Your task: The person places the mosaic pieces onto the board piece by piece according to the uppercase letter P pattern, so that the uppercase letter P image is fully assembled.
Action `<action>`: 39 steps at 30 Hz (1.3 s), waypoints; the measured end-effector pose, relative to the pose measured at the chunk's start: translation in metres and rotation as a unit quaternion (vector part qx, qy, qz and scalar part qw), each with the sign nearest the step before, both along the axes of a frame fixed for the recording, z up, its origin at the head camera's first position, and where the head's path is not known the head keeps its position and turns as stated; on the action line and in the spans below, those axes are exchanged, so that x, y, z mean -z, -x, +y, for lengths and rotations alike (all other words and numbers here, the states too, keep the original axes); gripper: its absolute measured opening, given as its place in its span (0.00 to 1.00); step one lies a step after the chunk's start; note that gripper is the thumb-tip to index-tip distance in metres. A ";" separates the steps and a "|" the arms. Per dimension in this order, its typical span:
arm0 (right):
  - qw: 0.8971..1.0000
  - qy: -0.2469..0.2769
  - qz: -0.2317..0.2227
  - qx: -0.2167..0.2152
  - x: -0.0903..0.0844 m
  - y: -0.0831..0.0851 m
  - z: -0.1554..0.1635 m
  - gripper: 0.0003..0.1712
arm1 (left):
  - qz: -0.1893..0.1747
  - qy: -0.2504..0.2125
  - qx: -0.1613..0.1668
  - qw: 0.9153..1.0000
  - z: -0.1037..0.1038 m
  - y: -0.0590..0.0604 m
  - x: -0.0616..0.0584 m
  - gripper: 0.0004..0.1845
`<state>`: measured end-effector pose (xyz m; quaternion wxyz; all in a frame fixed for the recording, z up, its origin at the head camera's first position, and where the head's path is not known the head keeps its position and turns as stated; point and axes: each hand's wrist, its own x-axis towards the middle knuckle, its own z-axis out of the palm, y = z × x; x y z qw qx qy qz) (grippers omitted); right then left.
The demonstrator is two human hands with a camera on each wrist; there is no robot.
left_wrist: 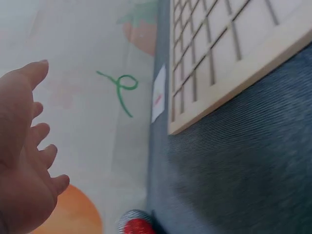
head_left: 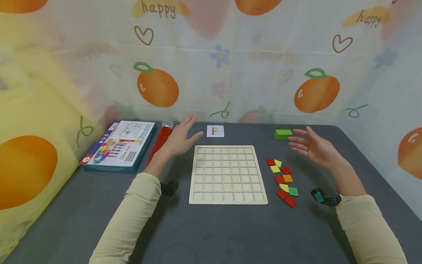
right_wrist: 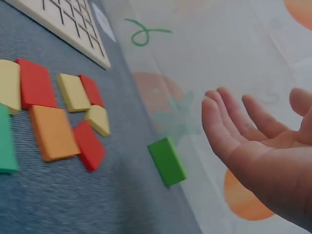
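My left hand hovers over the table between a red microphone and the wooden grid board, fingers spread and holding nothing. My right hand is raised at the right, palm turned inward, fingers loosely extended with nothing in them. Its fingertips overlap the edge of a green block in the head view; in the right wrist view the green block shows apart from the hand. Several flat red, yellow, orange and green tiles, among them an orange tile, lie right of the board. The board's square cells hold no tiles.
A small card with a coloured grid pattern lies behind the board. At the back left a boxed game lies flat beside the microphone. A printed curtain hangs along the table's back edge and sides.
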<state>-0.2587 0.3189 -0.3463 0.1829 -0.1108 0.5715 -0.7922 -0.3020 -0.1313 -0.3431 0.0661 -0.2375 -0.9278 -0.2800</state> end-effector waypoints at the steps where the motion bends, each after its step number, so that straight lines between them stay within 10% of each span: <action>1: 1.000 -0.007 -0.003 0.005 0.002 -0.001 -0.002 0.27 | -0.008 0.000 0.001 1.000 0.000 -0.001 0.003 0.38; 9: 0.994 -0.104 -0.021 0.041 0.021 -0.003 -0.010 0.37 | -0.056 0.029 -0.004 0.998 0.006 -0.005 0.027 0.36; 26: 0.945 -0.324 0.043 0.020 0.047 0.007 -0.027 0.34 | -0.117 0.082 0.026 0.989 0.003 -0.005 0.050 0.34; 39: 0.884 -0.444 0.147 0.025 0.053 0.004 -0.035 0.31 | -0.202 0.155 0.012 0.967 0.002 -0.008 0.051 0.35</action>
